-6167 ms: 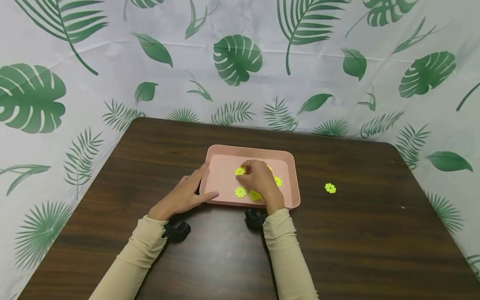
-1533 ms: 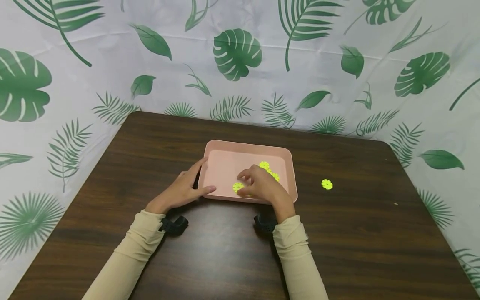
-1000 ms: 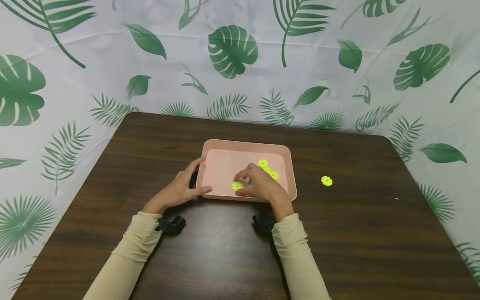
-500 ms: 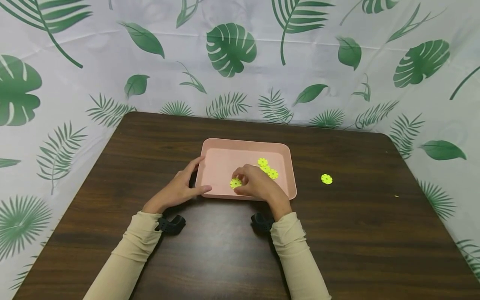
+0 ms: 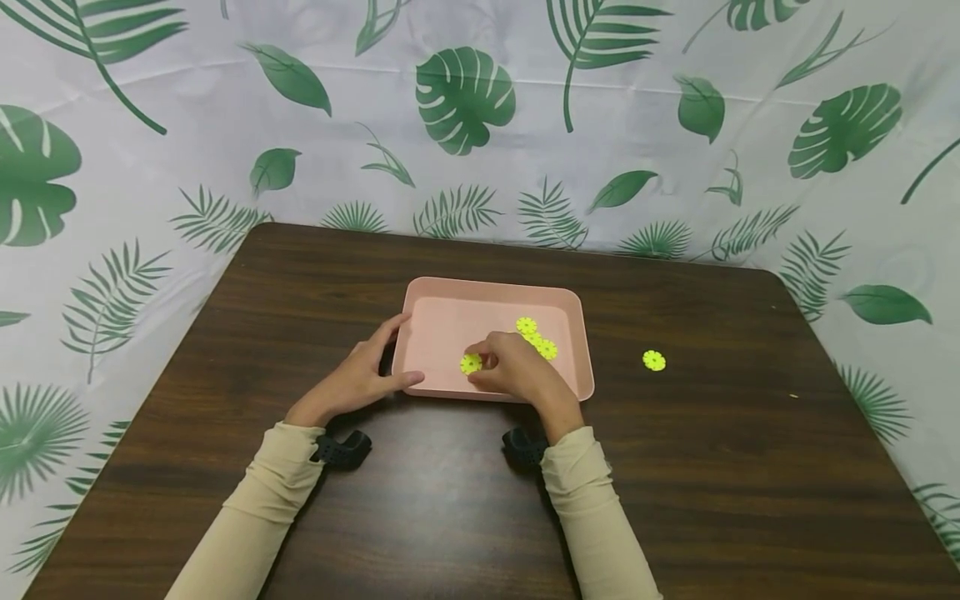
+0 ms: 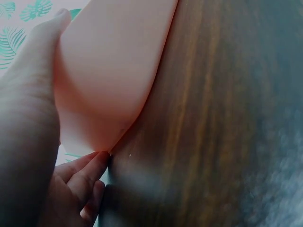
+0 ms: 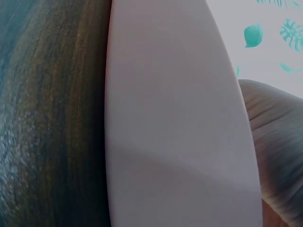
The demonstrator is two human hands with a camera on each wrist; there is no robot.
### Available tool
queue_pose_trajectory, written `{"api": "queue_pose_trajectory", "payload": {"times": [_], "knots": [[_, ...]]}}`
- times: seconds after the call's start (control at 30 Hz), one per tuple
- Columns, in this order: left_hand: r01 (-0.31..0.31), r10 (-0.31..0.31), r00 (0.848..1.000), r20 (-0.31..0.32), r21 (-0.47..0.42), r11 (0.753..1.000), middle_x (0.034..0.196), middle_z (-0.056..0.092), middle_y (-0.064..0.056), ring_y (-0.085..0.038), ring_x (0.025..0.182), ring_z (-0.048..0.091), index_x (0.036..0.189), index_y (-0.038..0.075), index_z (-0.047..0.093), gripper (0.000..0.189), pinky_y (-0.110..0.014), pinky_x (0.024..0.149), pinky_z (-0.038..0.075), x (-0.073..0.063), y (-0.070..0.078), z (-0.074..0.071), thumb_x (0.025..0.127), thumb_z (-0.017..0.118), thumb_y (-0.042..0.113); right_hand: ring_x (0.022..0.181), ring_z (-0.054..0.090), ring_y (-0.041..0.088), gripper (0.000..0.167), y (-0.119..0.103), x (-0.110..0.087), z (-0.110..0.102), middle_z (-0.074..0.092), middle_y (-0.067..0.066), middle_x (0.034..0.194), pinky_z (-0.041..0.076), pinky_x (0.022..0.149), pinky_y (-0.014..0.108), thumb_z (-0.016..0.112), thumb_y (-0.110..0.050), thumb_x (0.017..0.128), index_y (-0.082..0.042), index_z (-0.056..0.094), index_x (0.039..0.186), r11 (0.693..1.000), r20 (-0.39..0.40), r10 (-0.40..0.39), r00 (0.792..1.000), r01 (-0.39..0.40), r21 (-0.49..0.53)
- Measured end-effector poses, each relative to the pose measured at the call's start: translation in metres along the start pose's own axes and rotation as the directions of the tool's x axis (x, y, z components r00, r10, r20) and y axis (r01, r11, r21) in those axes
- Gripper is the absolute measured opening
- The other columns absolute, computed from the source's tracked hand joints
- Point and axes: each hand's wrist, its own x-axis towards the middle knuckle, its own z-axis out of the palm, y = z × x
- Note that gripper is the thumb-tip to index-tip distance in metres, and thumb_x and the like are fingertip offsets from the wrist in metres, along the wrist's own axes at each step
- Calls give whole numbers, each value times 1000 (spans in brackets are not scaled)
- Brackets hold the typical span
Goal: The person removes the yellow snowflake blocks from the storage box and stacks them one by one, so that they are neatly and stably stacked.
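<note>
A shallow pink tray (image 5: 442, 321) lies on the table. My left hand (image 5: 360, 379) holds its left end, the thumb over the front rim and the fingers at the left wall; the left wrist view shows fingertips against the tray's outer corner. Inside the tray, my right hand (image 5: 517, 371) pinches a small yellow notched disc (image 5: 470, 364), shaped like a flower, between thumb and fingers. The hand covers the disc's right edge. Several similar yellow discs (image 5: 548, 349) lie touching or overlapping beyond the knuckles. In the right wrist view the tray wall (image 7: 180, 109) hides the fingertips.
Another yellow disc (image 5: 654, 360) lies on the dark wooden table (image 5: 712, 475), right of the tray. A tiny pale speck (image 5: 793, 396) is farther right. Behind the table hangs a white cloth (image 5: 555, 158) printed with green leaves.
Since a second ago the right thumb and fingers have closed in on the disc, which has shifted slightly away from the tray's front. The left hand stays on the tray.
</note>
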Motion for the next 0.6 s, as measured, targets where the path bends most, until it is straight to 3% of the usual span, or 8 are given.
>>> {"api": "queue_pose_trajectory", "payload": {"times": [0.27, 0.6], "knots": [[-19, 19, 1000, 5, -5, 1000, 167, 26, -19, -39, 152, 29, 167, 17, 14, 96, -65, 116, 27, 1, 0, -1, 96, 74, 40, 73, 57, 16, 24, 2, 0, -1, 63, 2, 82, 51, 68, 28, 84, -11, 88, -4, 79, 110, 995, -21, -83, 996, 82, -55], [-8, 8, 1000, 8, -3, 1000, 167, 26, -20, -40, 152, 29, 167, 18, 14, 96, -66, 116, 27, 0, 0, -1, 96, 74, 40, 79, 59, 16, 30, 7, -7, -16, 66, 3, 93, 51, 71, 31, 83, -20, 89, -5, 77, 115, 986, -119, -100, 988, 82, -147]]}}
